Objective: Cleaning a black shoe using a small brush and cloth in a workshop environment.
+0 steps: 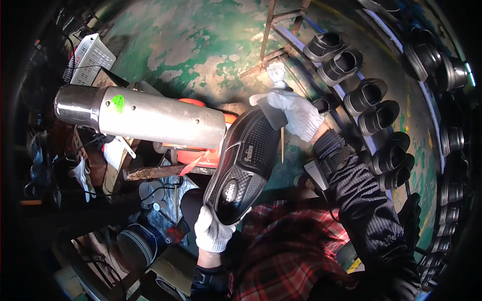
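Note:
A black shoe [246,160] is held aslant in front of me, its patterned, lettered face turned up. My left hand [213,232], in a white knitted glove, grips the shoe's near end from below. At the far end is my right hand [298,113], also gloved, its fingers closed on a small dark flat piece [271,114] that lies against the shoe. A thin wooden stick [282,145] points down below that hand. White material [276,74] sticks up beyond its fingers; whether it is part of the glove I cannot tell.
Left of the shoe is a metal cylinder [160,116] with a dark end, above an orange-red body [201,159]. Shoe racks [329,80] carrying several black shoes [341,66] line the right. A white basket [93,59] stands far left, a bucket [135,248] lower left.

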`<state>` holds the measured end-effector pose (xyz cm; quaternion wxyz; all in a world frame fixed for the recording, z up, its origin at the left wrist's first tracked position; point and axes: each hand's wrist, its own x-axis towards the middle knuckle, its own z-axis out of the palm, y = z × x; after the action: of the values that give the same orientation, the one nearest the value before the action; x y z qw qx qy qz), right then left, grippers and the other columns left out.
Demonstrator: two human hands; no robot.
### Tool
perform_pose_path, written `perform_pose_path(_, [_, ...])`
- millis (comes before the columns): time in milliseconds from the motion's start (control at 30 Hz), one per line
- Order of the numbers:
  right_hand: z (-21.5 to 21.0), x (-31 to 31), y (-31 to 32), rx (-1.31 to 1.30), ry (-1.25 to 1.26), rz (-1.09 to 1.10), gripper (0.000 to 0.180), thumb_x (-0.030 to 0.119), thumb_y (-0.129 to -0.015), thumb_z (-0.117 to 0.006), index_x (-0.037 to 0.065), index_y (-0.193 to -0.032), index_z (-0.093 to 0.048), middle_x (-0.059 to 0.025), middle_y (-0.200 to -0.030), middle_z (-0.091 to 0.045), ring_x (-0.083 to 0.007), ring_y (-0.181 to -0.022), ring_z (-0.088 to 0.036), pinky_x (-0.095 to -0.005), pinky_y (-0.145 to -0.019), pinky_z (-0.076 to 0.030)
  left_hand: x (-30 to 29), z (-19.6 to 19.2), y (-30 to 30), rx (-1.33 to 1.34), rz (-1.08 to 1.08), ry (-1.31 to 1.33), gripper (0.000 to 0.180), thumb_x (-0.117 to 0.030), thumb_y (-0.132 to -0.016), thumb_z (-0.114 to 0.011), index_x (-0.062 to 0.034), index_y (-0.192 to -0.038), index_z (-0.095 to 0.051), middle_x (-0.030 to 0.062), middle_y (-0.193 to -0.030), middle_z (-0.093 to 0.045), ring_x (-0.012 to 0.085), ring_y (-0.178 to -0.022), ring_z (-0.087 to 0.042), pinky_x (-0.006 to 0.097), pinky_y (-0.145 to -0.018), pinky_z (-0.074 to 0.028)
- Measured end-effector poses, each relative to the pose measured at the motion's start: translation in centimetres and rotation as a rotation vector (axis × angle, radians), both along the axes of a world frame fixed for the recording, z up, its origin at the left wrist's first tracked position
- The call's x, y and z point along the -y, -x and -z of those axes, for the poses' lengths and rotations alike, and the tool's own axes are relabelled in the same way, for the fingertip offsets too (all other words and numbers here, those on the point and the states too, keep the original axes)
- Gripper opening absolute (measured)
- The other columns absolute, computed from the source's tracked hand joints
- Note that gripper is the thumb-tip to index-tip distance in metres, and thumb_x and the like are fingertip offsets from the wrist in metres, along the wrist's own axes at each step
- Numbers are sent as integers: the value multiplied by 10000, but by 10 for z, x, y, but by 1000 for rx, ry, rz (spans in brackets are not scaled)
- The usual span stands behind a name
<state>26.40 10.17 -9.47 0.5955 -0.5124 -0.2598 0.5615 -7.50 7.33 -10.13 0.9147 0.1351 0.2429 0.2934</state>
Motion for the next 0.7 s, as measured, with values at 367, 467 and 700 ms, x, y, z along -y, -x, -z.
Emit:
perform_pose_path(367, [-4, 37, -6, -390, -7, 178, 316, 156, -989, -587, 24, -1276, -583, -163, -1225, -660, -215, -1062, -662, -317, -915, -550, 11, 12, -14, 297, -80, 587, 731, -524, -997, -490, 16, -1469, -349, 342, -1298, -492, 310, -971, -663, 273, -623, -609])
perform_pose_path(467, [-17, 31, -4, -325, -26, 175, 325, 226, -977, -622, -10, -1200, -638, -92, -1155, -693, -171, -990, -660, -291, -861, -513, 16, 10, -17, 341, -115, 650, 700, -506, -1011, -475, 18, -1461, -359, 328, -1299, -486, 281, -951, -669, 233, -623, -594])
perform_pose_path(700, [-27, 13, 0, -288, 14, 213, 189, 147, -965, -638, 39, -1119, -634, -23, -1032, -653, -121, -899, -628, -265, -820, -507, 14, -4, -13, 394, -139, 672, 661, -475, -1021, -473, -6, -1473, -356, 300, -1333, -488, 274, -985, -674, 249, -609, -597])
